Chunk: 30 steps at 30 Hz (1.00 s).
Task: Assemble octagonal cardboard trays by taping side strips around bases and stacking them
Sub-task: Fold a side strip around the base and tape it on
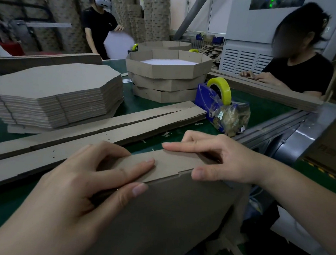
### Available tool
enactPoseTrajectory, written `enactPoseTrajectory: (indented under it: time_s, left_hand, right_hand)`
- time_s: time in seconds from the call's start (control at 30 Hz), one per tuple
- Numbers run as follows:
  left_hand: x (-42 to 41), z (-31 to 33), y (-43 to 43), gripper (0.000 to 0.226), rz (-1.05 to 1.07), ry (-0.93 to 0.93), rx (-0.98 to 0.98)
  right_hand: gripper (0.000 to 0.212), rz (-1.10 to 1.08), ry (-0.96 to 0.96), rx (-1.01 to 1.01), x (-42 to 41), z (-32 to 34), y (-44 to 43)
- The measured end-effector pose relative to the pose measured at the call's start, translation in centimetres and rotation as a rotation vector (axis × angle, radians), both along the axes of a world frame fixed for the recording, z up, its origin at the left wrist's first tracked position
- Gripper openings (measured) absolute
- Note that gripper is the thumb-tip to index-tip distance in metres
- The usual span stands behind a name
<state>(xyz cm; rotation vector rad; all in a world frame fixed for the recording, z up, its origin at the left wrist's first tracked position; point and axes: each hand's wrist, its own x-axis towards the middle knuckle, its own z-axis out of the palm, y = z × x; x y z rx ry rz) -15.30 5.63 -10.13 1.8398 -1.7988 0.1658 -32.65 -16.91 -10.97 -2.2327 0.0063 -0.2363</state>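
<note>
Side strip [172, 164] brown, notched; left hand [87, 181], right hand [228, 161] pinch it.

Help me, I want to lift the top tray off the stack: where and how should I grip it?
Probably pinch two opposite walls of the top tray, one on each side, coming down from above: its walls stand upright with an open rim, while its underside rests on the trays beneath.

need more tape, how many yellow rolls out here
3. One yellow roll on the blue dispenser right of the tray stack; two peek out behind that stack, one at its left, one at its right. Others may be hidden.
</note>
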Motion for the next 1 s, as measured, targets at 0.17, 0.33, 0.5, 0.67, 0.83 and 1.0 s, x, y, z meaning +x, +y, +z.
enactPoseTrajectory:
  time_s: [0.17,0.33,0.5,0.67,0.83,1.0]
  left_hand:
    - [-0.1,0.0,0.0,0.034,-0.011,0.015,-0.014]
    - [-0.2,0.1,0.0,0.036,-0.018,-0.035,-0.012]
    - [-0.5,0.5,0.2,0.034,-0.001,-0.023,0.003]
    - [-1.2,1.0,-0.3,0.037,0.028,-0.118,0.05]
    - [-1.4,1.0,-0.7,0.038,0.042,-0.193,0.061]
    - [-1.3,0.5,-1.0,0.041,0.065,-0.304,0.009]
  right_hand:
    - [0.056,-0.018,-0.039,0.024,0.0,-0.2,0.1]
    - [0.054,-0.024,-0.031,0.009,0.0,-0.1,0.1]
    - [0.06,-0.014,0.002,-0.044,-0.1,-0.1,0.3]
    - [0.059,-0.006,-0.009,-0.072,-0.1,-0.1,0.5]
    - [0.063,-0.003,-0.045,-0.065,-0.5,-0.5,0.4]
    - [0.061,-0.027,-0.106,-0.099,-0.4,-0.8,0.3]
